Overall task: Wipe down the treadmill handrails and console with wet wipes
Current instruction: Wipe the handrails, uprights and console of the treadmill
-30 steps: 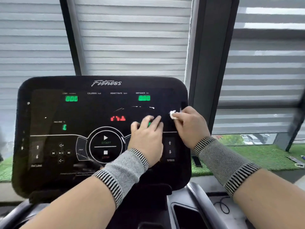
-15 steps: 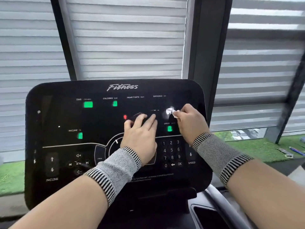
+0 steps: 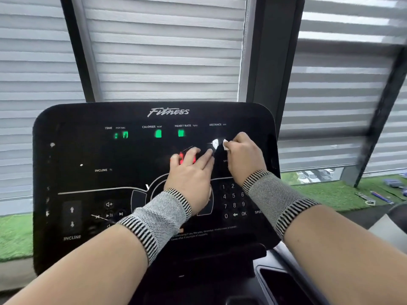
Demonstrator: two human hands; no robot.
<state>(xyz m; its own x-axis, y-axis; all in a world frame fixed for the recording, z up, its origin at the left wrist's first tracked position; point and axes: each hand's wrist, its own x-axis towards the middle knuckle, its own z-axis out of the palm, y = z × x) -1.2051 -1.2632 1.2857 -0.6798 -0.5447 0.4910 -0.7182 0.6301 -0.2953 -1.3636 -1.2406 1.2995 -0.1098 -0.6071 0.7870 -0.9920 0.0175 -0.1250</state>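
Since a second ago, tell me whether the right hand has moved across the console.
Yes: the right hand slid up the console, from beside the speed arrows toward the DISTANCE label.

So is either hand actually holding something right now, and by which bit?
The right hand pinches a small white wet wipe at its bunched end, pressed to the console. The left hand holds nothing; its fingers lie flat on the screen.
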